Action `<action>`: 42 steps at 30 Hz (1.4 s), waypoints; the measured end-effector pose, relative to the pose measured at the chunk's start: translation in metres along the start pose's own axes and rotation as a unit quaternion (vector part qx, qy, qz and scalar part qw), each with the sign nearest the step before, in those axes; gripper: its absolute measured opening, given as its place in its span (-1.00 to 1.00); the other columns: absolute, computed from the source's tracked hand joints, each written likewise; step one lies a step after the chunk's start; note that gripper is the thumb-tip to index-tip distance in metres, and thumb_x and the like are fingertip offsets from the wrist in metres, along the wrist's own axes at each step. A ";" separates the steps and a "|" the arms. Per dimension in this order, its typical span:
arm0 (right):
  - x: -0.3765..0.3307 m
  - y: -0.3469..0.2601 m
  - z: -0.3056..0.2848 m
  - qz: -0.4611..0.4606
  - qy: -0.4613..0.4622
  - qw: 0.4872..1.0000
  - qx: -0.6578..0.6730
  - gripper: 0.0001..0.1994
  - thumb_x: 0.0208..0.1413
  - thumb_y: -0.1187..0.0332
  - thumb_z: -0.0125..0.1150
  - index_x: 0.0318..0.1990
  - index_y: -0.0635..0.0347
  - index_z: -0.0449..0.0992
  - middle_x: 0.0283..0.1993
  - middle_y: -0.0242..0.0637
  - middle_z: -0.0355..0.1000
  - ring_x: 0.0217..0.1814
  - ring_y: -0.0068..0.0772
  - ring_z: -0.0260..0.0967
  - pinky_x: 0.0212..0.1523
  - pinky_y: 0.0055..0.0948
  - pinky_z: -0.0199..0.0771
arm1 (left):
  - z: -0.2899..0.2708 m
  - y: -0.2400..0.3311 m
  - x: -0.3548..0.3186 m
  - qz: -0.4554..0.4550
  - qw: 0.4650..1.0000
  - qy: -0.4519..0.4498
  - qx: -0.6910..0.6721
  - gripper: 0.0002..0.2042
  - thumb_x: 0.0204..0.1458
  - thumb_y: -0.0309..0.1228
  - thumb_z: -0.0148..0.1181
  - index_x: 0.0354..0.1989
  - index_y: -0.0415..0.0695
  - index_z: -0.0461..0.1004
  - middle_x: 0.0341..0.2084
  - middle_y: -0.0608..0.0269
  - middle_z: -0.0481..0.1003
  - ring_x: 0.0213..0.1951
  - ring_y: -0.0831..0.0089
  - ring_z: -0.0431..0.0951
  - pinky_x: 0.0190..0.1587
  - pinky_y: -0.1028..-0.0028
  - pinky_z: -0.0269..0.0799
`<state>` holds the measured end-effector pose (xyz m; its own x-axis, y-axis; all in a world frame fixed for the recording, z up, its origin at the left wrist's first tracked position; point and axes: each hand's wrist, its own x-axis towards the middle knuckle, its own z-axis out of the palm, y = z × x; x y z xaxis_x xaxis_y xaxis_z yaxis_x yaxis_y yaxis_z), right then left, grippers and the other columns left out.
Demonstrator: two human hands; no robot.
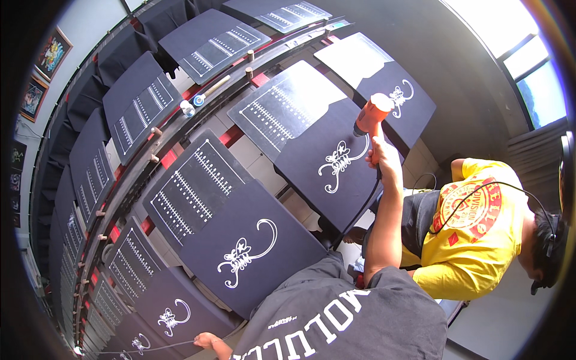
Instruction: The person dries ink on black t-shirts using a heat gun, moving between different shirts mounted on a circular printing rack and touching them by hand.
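My right hand (384,157) is closed round the handle of an orange heat gun (373,114). The gun's dark end points down toward a dark fabric panel (306,150) with a white curling print, and stays above it. A black cord (367,207) trails from the handle toward my body. At the lower left, my left hand (210,342) is closed on a thin dark cord (162,346) that stretches away to the left. Between my hands lies another dark panel (264,279) with a similar white print (245,255), on a board with white ruler-like markings (195,192).
A long curved rail (174,129) with wooden pegs separates two rows of similar boards. On it lie a wooden-handled tool (213,88) and a small white-and-blue item (187,108). A person in a yellow shirt (474,225) stands close at the right. Windows (534,78) are at the upper right.
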<state>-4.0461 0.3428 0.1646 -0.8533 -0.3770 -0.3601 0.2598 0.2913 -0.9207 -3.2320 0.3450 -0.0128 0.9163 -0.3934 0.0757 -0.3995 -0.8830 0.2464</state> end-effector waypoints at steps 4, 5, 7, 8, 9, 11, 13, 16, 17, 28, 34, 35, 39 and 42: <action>0.011 0.005 -0.001 -0.003 0.014 1.000 0.001 -0.64 0.22 0.01 0.23 -0.22 0.16 0.50 -0.43 -0.36 0.45 -0.49 -0.53 0.46 -0.53 -0.53 0.44 | -0.002 -0.005 0.002 0.001 1.000 0.001 0.000 -0.55 0.35 -0.14 -0.34 0.02 -0.29 0.36 -0.07 -0.30 0.51 -0.02 -0.23 0.52 0.00 -0.08 0.39; 0.016 0.007 -0.002 -0.007 0.019 1.000 0.011 -0.64 0.22 0.01 0.23 -0.23 0.16 0.50 -0.42 -0.35 0.46 -0.49 -0.53 0.46 -0.53 -0.52 0.45 | -0.003 -0.005 0.002 0.001 1.000 0.003 0.001 -0.55 0.35 -0.14 -0.34 0.02 -0.29 0.36 -0.07 -0.30 0.51 -0.02 -0.23 0.52 0.00 -0.08 0.39; 0.024 0.016 -0.004 -0.031 0.045 0.998 -0.006 -0.63 0.22 0.00 0.23 -0.22 0.17 0.50 -0.41 -0.34 0.46 -0.50 -0.52 0.46 -0.53 -0.52 0.46 | -0.002 -0.005 0.004 0.002 1.000 0.001 0.001 -0.55 0.35 -0.14 -0.34 0.02 -0.29 0.36 -0.07 -0.30 0.51 -0.02 -0.23 0.52 0.00 -0.08 0.39; 0.023 0.015 -0.002 -0.043 0.055 0.997 -0.014 -0.63 0.22 0.00 0.23 -0.21 0.17 0.49 -0.41 -0.34 0.46 -0.50 -0.52 0.47 -0.53 -0.51 0.47 | -0.003 -0.006 0.005 0.002 1.000 0.002 0.001 -0.55 0.35 -0.14 -0.34 0.02 -0.29 0.36 -0.06 -0.30 0.51 -0.02 -0.23 0.52 0.00 -0.08 0.39; 0.018 0.014 -0.007 -0.023 0.066 0.997 -0.016 -0.61 0.21 -0.02 0.24 -0.21 0.19 0.49 -0.41 -0.33 0.45 -0.50 -0.51 0.47 -0.53 -0.53 0.47 | -0.004 -0.007 0.006 0.002 1.000 0.002 -0.001 -0.54 0.35 -0.14 -0.34 0.02 -0.29 0.36 -0.06 -0.30 0.51 -0.02 -0.23 0.52 0.00 -0.08 0.39; 0.001 0.015 -0.015 -0.012 0.070 0.997 0.010 -0.62 0.22 0.01 0.23 -0.24 0.20 0.52 -0.45 -0.33 0.45 -0.52 -0.51 0.46 -0.54 -0.52 0.47 | -0.004 -0.009 0.009 0.004 1.000 0.000 -0.002 -0.54 0.35 -0.14 -0.34 0.02 -0.29 0.36 -0.06 -0.30 0.51 -0.02 -0.23 0.51 0.00 -0.08 0.39; -0.017 0.015 -0.018 -0.004 0.066 0.998 0.025 -0.62 0.23 0.01 0.23 -0.29 0.21 0.51 -0.48 -0.34 0.44 -0.54 -0.51 0.46 -0.55 -0.52 0.46 | -0.005 -0.011 0.011 0.008 1.000 -0.003 -0.004 -0.54 0.35 -0.14 -0.34 0.02 -0.29 0.35 -0.06 -0.30 0.51 -0.01 -0.23 0.51 0.00 -0.08 0.39; -0.042 0.019 -0.019 0.009 0.064 0.998 -0.004 -0.61 0.22 0.00 0.24 -0.31 0.21 0.50 -0.49 -0.35 0.43 -0.55 -0.51 0.45 -0.55 -0.52 0.46 | -0.004 -0.012 0.014 0.017 1.000 -0.007 -0.007 -0.54 0.36 -0.13 -0.34 0.03 -0.29 0.35 -0.06 -0.30 0.51 -0.01 -0.23 0.51 0.00 -0.08 0.39; -0.051 0.017 -0.022 0.023 0.056 0.998 0.026 -0.60 0.23 0.00 0.22 -0.33 0.21 0.49 -0.50 -0.35 0.42 -0.55 -0.51 0.45 -0.55 -0.53 0.46 | -0.005 -0.014 0.015 0.019 1.000 -0.010 -0.010 -0.54 0.36 -0.13 -0.34 0.03 -0.29 0.35 -0.06 -0.30 0.51 -0.01 -0.23 0.51 0.00 -0.08 0.39; -0.114 0.038 0.005 0.014 -0.049 0.998 0.027 -0.63 0.26 0.01 0.19 -0.12 0.17 0.49 -0.44 -0.41 0.42 -0.52 -0.53 0.43 -0.57 -0.58 0.44 | 0.001 -0.022 0.026 0.029 0.998 -0.044 -0.035 -0.54 0.36 -0.13 -0.35 0.03 -0.28 0.35 -0.06 -0.29 0.50 -0.01 -0.24 0.51 0.00 -0.09 0.39; -0.145 0.042 0.035 0.005 -0.109 0.994 -0.020 -0.65 0.24 0.03 0.22 -0.17 0.17 0.48 -0.42 -0.40 0.44 -0.48 -0.54 0.45 -0.49 -0.56 0.47 | -0.007 -0.028 0.031 0.046 0.994 -0.074 -0.058 -0.53 0.36 -0.11 -0.35 0.05 -0.28 0.35 -0.04 -0.28 0.50 0.00 -0.23 0.51 0.01 -0.08 0.38; -0.152 0.043 0.038 0.006 -0.104 0.994 -0.020 -0.65 0.24 0.04 0.22 -0.17 0.17 0.48 -0.42 -0.40 0.44 -0.48 -0.54 0.45 -0.50 -0.56 0.46 | -0.003 -0.034 0.036 0.060 0.993 -0.072 -0.072 -0.52 0.36 -0.10 -0.35 0.06 -0.27 0.35 -0.03 -0.28 0.50 0.00 -0.23 0.50 0.02 -0.07 0.38; -0.182 0.050 0.034 0.013 -0.072 0.997 -0.019 -0.62 0.22 0.01 0.24 -0.12 0.18 0.49 -0.42 -0.38 0.45 -0.52 -0.52 0.43 -0.52 -0.57 0.46 | -0.013 -0.024 0.026 0.097 0.982 -0.118 -0.110 -0.50 0.36 -0.08 -0.32 0.11 -0.29 0.36 0.02 -0.26 0.49 0.05 -0.19 0.49 0.04 -0.01 0.36; -0.222 0.053 0.040 0.015 -0.043 0.998 -0.045 -0.60 0.21 -0.01 0.23 -0.18 0.22 0.52 -0.42 -0.35 0.46 -0.52 -0.50 0.45 -0.50 -0.50 0.50 | -0.003 -0.048 0.038 0.155 0.963 -0.142 -0.170 -0.53 0.38 -0.12 -0.27 0.08 -0.32 0.36 -0.06 -0.21 0.51 -0.05 -0.11 0.52 0.00 0.07 0.37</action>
<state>-3.8248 0.4063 0.1895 -0.8029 -0.4403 -0.4019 0.2389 0.3801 -0.8936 -3.1779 0.3730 -0.0187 0.6905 -0.7208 -0.0601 -0.5745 -0.5970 0.5600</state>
